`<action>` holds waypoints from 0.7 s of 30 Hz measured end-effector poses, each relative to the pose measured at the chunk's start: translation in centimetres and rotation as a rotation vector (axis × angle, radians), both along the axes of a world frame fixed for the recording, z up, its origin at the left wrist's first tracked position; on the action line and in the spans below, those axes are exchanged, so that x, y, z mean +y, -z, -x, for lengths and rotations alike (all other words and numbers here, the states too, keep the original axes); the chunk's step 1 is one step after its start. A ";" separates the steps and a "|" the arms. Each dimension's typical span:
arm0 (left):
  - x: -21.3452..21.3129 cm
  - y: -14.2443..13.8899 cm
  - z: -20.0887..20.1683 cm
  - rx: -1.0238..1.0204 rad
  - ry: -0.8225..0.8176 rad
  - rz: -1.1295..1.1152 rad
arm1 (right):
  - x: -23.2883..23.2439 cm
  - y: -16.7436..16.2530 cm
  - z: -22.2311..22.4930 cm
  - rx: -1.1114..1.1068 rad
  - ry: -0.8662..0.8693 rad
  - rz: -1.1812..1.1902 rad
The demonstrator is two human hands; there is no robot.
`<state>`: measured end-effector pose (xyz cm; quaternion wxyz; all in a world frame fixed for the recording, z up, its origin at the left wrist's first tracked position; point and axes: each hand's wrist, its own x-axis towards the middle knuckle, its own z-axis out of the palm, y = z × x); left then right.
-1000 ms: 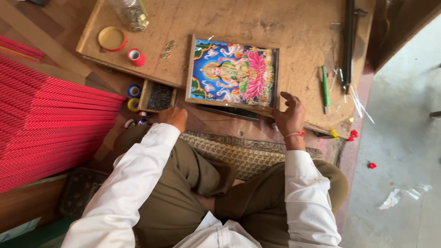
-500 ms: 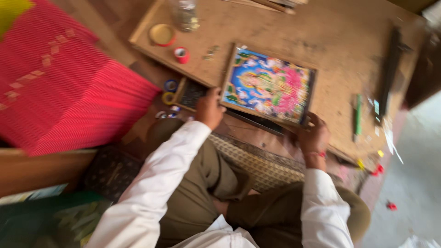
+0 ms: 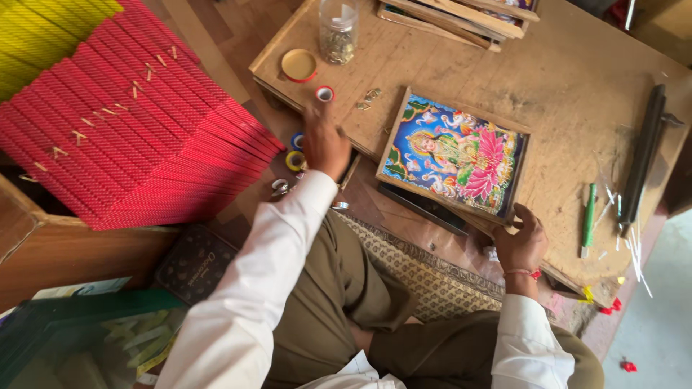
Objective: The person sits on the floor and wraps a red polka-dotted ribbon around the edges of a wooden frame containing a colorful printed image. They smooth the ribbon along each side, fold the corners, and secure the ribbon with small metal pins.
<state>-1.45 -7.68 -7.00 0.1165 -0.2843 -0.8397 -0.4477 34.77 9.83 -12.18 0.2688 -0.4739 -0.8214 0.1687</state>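
Observation:
A colourful framed picture [image 3: 455, 155] in a wooden frame lies flat on a low wooden board [image 3: 562, 79]. My right hand [image 3: 520, 239] grips the frame's near right corner. My left hand [image 3: 324, 140] has left the frame and reaches out toward a small red and white tape roll [image 3: 325, 94] near the board's left edge; whether it holds anything I cannot tell. A small box [image 3: 349, 168] sits partly hidden under that hand. Both arms wear white sleeves, and I sit cross-legged in brown trousers.
A stack of red ribbed strips [image 3: 137, 137] fills the left, yellow ones behind. On the board stand a glass jar [image 3: 339, 30], a yellow lid [image 3: 299, 65], more frames [image 3: 461, 14], a green pen [image 3: 589, 216] and a dark tool [image 3: 643, 158]. Tape rolls [image 3: 295, 160] lie below the board.
My left hand let go of the frame's near left corner and moved up-left toward the small tape roll. The view swung left. My right hand stayed on the frame.

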 end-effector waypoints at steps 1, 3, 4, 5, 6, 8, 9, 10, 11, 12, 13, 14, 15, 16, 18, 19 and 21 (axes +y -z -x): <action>0.1 -0.3 1.3 0.009 0.016 0.026 | 0.0 0.2 0.0 0.022 0.008 0.003; 0.4 -0.5 3.6 0.076 0.031 0.053 | 0.1 0.4 0.1 0.065 0.027 0.001; 0.6 -0.4 4.2 0.130 0.041 0.055 | 0.1 0.4 0.2 0.082 0.047 -0.003; 1.1 -0.2 4.6 0.179 0.060 0.052 | 0.2 0.2 0.1 0.094 0.076 -0.012; 1.4 0.0 4.9 0.146 0.074 0.046 | 0.2 -0.1 0.0 0.183 0.070 0.034; 1.7 0.1 5.2 0.049 0.096 0.114 | -0.3 -0.7 0.3 0.359 0.065 0.123; 2.2 0.1 4.9 -0.011 0.102 0.185 | -0.6 -1.2 0.3 0.307 0.097 0.167; 2.9 0.3 4.0 0.005 0.181 0.083 | -1.0 -1.8 0.4 0.259 0.125 0.213; 3.0 0.2 2.8 0.021 0.256 -0.019 | -1.5 -2.3 0.7 0.324 0.043 0.259; 2.7 -0.2 1.6 0.040 0.328 -0.121 | -1.9 -2.9 1.1 0.392 -0.043 0.305; 2.6 -0.3 -0.8 -0.081 0.480 -0.135 | -2.5 -3.5 1.4 0.450 -0.102 0.399; 2.5 -0.4 -3.9 -0.208 0.627 -0.145 | -3.2 -4.1 1.6 0.504 -0.164 0.496; 1.7 -0.5 -6.7 -0.239 0.734 -0.125 | -3.8 -4.7 1.7 0.522 -0.206 0.592; 1.2 -0.7 -9.3 -0.265 0.839 -0.108 | -4.4 -5.2 1.9 0.541 -0.251 0.685; 1.4 -1.3 -13.3 -0.326 0.997 -0.264 | -5.0 -6.2 2.2 0.592 -0.370 0.779; 1.4 -1.5 -14.4 -0.344 0.988 -0.239 | -5.3 -6.6 2.2 0.622 -0.441 0.787; 1.5 -1.6 -16.1 -0.381 0.974 -0.183 | -5.6 -7.2 1.9 0.660 -0.525 0.798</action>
